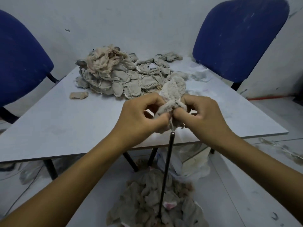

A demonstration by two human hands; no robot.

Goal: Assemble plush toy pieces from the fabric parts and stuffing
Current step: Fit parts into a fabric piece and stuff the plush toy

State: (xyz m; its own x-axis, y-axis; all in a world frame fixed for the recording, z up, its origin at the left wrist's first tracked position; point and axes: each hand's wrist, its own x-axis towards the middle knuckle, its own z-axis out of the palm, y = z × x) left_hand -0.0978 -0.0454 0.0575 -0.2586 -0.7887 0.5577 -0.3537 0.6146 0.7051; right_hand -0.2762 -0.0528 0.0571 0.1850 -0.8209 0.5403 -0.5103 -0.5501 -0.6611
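At frame centre, the left hand [139, 115] and right hand [201, 115] are both pinching a fuzzy grey plush fabric piece [172, 95] above a thin dark metal rod [165, 174], while the large heap of flat grey fabric parts [121, 76] at upper centre suggests most work remains.

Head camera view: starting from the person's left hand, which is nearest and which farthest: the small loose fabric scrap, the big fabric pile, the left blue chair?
From the left hand:
1. Small loose fabric scrap, on the table, up-left.
2. Big fabric pile, farther back, mid-table.
3. Left blue chair, beyond the table's left edge.
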